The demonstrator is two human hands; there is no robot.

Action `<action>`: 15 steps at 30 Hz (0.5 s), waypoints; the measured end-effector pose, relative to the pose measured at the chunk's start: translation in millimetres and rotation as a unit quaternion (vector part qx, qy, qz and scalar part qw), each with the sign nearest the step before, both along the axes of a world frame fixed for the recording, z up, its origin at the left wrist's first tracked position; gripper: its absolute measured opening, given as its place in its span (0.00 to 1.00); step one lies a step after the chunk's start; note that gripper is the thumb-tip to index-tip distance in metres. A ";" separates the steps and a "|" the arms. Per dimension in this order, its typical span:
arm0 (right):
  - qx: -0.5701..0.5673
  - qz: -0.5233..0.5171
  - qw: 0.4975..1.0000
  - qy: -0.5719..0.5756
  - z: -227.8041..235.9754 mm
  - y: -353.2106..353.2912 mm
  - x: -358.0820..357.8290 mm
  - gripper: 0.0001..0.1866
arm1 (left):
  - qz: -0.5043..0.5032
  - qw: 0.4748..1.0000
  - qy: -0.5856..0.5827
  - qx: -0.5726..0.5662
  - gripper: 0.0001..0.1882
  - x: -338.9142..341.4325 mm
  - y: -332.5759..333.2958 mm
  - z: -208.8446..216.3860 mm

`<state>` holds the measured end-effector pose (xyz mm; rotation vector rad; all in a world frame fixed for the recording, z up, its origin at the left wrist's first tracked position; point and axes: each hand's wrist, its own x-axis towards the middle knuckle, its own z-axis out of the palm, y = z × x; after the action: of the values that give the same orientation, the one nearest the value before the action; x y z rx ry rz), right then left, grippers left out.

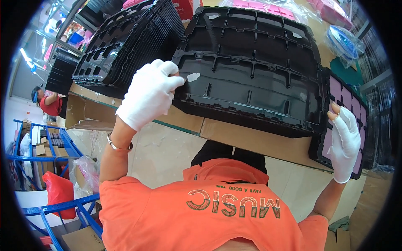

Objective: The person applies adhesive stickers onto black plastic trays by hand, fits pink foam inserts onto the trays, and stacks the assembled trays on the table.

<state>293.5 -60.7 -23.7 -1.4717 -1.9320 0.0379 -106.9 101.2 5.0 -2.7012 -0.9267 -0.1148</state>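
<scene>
A wide black plastic tray with ridged compartments lies in front of me on top of others. Small white tags lie in several of its compartments. My left hand, in a white glove, is over the tray's near left corner. Its fingers are curled, and what they hold, if anything, is hidden. One fingertip points at a white tag close beside it. My right hand, gloved with two fingertips bare, has its fingers stretched out at the tray's right end. Under it stands a black tray with purple compartments.
A tall stack of black trays stands at the left on the cardboard-covered table. Pink wrapped goods and a blue item in clear plastic lie behind. Blue shelving and another person are at far left.
</scene>
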 end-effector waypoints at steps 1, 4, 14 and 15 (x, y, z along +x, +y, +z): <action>0.007 0.009 0.999 0.041 -3.5 -0.1 2.8 0.27 | 0.032 0.995 -0.083 -0.046 0.09 1.0 -1.6 -2.1; 0.028 0.000 0.999 -0.025 -0.9 4.6 8.6 0.26 | 0.050 0.977 -0.192 -0.080 0.05 14.4 1.7 -6.9; 0.056 0.011 0.998 -0.029 3.6 -2.8 -3.0 0.26 | 0.140 0.980 -0.128 -0.055 0.04 45.8 6.0 -10.3; 0.056 0.008 0.998 -0.020 2.7 -3.8 -2.2 0.26 | 0.150 0.980 -0.119 -0.051 0.04 46.2 6.5 -9.7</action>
<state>291.2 -64.4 -21.0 -1.3927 -1.9443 -0.0926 -60.6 107.7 -4.6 -2.6401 -1.4365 -0.3424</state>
